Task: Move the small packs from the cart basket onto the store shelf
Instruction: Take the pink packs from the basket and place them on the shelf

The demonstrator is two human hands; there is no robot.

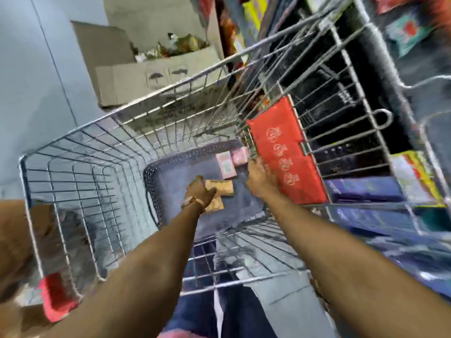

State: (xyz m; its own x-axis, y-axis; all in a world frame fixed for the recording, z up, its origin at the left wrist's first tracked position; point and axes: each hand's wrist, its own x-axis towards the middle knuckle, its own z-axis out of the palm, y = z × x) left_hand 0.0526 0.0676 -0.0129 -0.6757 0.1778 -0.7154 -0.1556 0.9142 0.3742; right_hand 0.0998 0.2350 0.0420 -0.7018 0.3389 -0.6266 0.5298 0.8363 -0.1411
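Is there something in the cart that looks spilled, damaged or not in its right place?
Nothing stands out. The pink packs and tan packs lie loose in the purple basket, as expected. Blur hides fine damage.

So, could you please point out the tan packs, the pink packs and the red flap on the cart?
tan packs (219, 187): head view, face of the upper pack.
pink packs (227, 165): head view, top of the larger pack.
red flap (285, 152): head view, middle of the panel.
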